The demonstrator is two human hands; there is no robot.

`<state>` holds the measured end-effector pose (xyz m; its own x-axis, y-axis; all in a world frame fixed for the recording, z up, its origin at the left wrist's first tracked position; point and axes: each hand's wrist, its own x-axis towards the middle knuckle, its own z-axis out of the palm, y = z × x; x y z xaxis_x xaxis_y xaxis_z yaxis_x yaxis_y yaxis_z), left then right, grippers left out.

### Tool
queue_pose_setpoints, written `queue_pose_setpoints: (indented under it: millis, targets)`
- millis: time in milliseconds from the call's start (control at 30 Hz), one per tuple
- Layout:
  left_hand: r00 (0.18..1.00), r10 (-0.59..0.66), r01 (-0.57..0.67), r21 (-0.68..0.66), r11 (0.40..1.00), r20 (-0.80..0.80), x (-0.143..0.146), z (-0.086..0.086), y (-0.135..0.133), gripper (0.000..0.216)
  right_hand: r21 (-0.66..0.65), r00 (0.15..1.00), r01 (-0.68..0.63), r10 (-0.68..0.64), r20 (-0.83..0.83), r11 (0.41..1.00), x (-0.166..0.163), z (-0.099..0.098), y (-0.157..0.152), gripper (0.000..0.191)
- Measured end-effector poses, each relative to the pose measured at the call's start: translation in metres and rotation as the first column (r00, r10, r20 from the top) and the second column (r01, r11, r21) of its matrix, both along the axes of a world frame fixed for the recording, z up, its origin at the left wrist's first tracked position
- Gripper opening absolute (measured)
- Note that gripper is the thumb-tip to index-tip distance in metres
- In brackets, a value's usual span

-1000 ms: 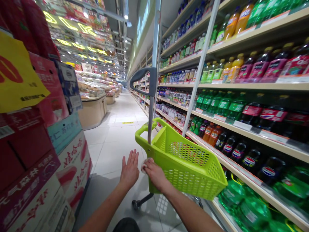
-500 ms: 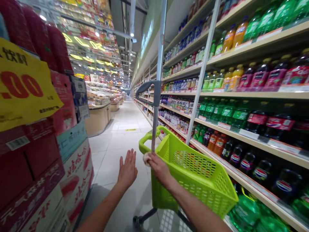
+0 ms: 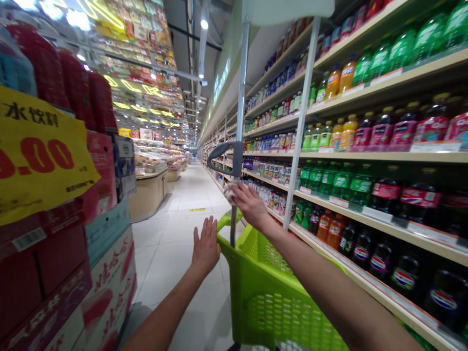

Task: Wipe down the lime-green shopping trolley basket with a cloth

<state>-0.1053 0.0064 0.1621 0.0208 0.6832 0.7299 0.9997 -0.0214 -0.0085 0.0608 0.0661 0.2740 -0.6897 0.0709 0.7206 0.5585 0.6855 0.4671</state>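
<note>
My right hand [image 3: 251, 205] is closed on a crumpled white cloth [image 3: 230, 191], pressed against the upright metal pole [image 3: 241, 92] just below its grey looped handle [image 3: 234, 158]. The pole rises from a lime-green shopping cart basket [image 3: 256, 292] with perforated sides. Close to the basket's left corner is my left hand [image 3: 206, 246], open with fingers stretched upward and nothing in it. Whether it touches the basket rim I cannot tell. A pale panel [image 3: 288, 10] sits at the top of the pole.
Shelves of drink bottles [image 3: 361, 180] line the right side. On the left, stacked drink cartons [image 3: 106, 287] carry a yellow price sign [image 3: 44, 156]. A tiled aisle [image 3: 157, 258] runs ahead past a rounded wooden display counter [image 3: 148, 195].
My right hand has moved up the pole with the cloth, from the basket rim to just under the handle. My left hand has shifted right, nearer the basket. The view has tilted upward.
</note>
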Motion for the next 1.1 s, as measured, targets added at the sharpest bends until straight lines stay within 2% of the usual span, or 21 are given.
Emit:
queue_pose_setpoints:
  millis: [100, 167, 233, 333, 400, 467, 567, 633, 700, 767, 833, 900, 1000, 1100]
  targets:
    - [1.0, -0.011, 0.011, 0.017, 1.0, -0.024, 0.002, -0.006, 0.0, 0.064, -0.003, 0.968, -0.014, 0.014, 0.252, 1.0, 0.003, -0.04, -0.005, 0.031]
    - [0.999, -0.018, 0.018, 0.011, 1.0, -0.035, 0.002, -0.008, -0.001, 0.063, 0.001, 0.936, -0.018, 0.017, 0.35, 1.0, 0.004, -0.054, -0.006, 0.03]
    - [0.999, -0.02, 0.02, -0.001, 1.0, -0.033, 0.003, -0.005, -0.001, 0.063, 0.016, 0.948, 0.008, -0.013, 0.319, 1.0, 0.003, -0.042, -0.006, 0.031]
    - [1.0, -0.024, 0.024, -0.013, 1.0, -0.009, 0.007, 0.007, -0.002, 0.064, 0.041, 0.99, 0.097, -0.101, 0.094, 0.994, -0.002, 0.002, -0.003, 0.034]
    - [0.999, -0.033, 0.033, -0.02, 0.999, 0.008, 0.011, 0.013, -0.002, 0.065, 0.047, 0.992, 0.126, -0.126, -0.005, 0.991, -0.003, 0.016, -0.003, 0.034]
    - [0.999, -0.041, 0.042, -0.03, 0.999, 0.017, 0.013, 0.016, -0.003, 0.064, 0.049, 0.994, 0.087, -0.089, 0.059, 0.995, -0.002, 0.003, -0.006, 0.033]
    - [0.999, -0.047, 0.047, -0.05, 0.998, 0.018, 0.011, 0.012, -0.005, 0.062, 0.025, 0.961, -0.001, -0.006, 0.277, 1.0, 0.002, -0.039, -0.009, 0.03]
    - [0.999, -0.046, 0.046, -0.054, 0.997, 0.008, 0.009, 0.01, -0.005, 0.062, -0.001, 0.942, -0.009, 0.009, 0.335, 1.0, 0.005, -0.05, -0.008, 0.03]
    - [0.999, -0.04, 0.039, -0.034, 0.999, -0.011, 0.01, 0.01, -0.005, 0.062, -0.025, 0.964, 0.021, -0.014, 0.265, 0.999, 0.006, -0.038, -0.007, 0.033]
    - [0.999, -0.038, 0.038, 0.002, 0.999, -0.035, 0.014, 0.01, -0.003, 0.063, -0.047, 0.993, 0.057, -0.051, 0.107, 0.997, 0.005, -0.017, -0.005, 0.036]
    - [0.997, -0.05, 0.051, 0.029, 0.998, -0.056, 0.019, 0.007, -0.002, 0.063, -0.067, 0.996, 0.07, -0.073, -0.043, 0.995, 0.004, -0.01, -0.005, 0.037]
    - [0.995, -0.07, 0.073, 0.032, 0.997, -0.075, 0.023, -0.003, -0.001, 0.062, -0.093, 0.99, 0.065, -0.076, -0.122, 0.994, 0.0, -0.03, -0.009, 0.035]
    - [0.985, -0.12, 0.121, 0.001, 0.993, -0.125, 0.028, -0.03, -0.002, 0.057, -0.173, 0.976, 0.079, -0.112, -0.187, 0.982, -0.007, -0.101, -0.022, 0.033]
    - [0.963, -0.187, 0.188, -0.015, 0.982, -0.192, 0.032, -0.06, -0.006, 0.055, -0.315, 0.931, 0.131, -0.226, -0.288, 0.94, -0.007, -0.167, -0.035, 0.037]
